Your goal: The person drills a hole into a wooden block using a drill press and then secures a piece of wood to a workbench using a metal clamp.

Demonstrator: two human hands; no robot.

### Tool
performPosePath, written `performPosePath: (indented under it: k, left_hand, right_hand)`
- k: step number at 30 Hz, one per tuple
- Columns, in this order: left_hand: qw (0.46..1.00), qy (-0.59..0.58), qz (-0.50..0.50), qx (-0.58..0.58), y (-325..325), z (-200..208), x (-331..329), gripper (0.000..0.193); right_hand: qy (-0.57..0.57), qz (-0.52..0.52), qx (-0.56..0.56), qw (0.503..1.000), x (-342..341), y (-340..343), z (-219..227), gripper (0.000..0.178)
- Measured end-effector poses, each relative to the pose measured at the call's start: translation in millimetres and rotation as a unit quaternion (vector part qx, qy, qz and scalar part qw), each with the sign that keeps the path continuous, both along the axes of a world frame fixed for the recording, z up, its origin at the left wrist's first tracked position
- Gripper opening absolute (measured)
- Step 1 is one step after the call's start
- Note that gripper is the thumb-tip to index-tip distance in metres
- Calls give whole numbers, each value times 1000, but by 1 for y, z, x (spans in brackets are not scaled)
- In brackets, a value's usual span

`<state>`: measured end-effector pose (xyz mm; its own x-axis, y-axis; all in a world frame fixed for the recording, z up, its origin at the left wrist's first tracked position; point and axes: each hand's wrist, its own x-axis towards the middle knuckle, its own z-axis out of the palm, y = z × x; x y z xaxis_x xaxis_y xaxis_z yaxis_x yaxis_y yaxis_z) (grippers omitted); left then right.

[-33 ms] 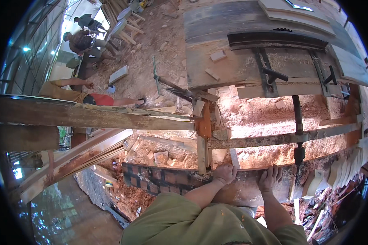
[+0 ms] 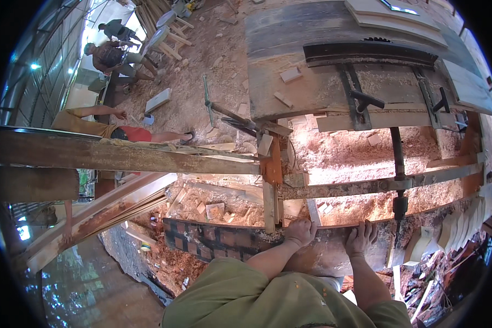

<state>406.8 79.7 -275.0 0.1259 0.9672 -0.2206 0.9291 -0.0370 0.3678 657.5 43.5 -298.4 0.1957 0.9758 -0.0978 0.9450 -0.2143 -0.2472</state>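
A wide, dark plank (image 2: 322,259) stretches across in front of my body, black patches marking its left part. My left hand (image 2: 300,232) is closed over the plank's far edge, the fingers bunched together. To its right, my right hand (image 2: 362,238) lies on the same edge with its fingers apart and slightly bent. Apart from the plank, nothing shows in either hand. Past the hands runs a wooden rail (image 2: 344,189), and a dark metal rod (image 2: 399,164) crosses it to the right of my right hand.
Beyond the rail stands a saw table (image 2: 284,54) with a black fence (image 2: 372,54) and an exposed toothed blade (image 2: 377,39). A long beam (image 2: 126,158) comes in from the left. Stacked curved wood pieces (image 2: 448,232) sit at right. Several people (image 2: 106,57) are at far left; sawdust covers the ground.
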Motion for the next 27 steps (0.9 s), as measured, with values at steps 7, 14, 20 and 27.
performPosePath:
  k: [7, 14, 20, 27]
  left_hand:
    - [1000, -1, 5, -11, -2, -2, 0, 36]
    - [1000, 1, -1, -3, -2, 2, 0, 38]
    - [999, 10, 6, -30, -2, 3, 0, 39]
    - [999, 5, 2, -32, -2, 2, 0, 39]
  right_hand:
    - [9, -1, 1, 1000, -3, 4, 10, 45]
    - [3, -5, 13, 1000, -3, 3, 9, 44]
    - [9, -6, 8, 1000, -4, 5, 15, 44]
    - [10, -9, 14, 1000, -6, 6, 16, 45]
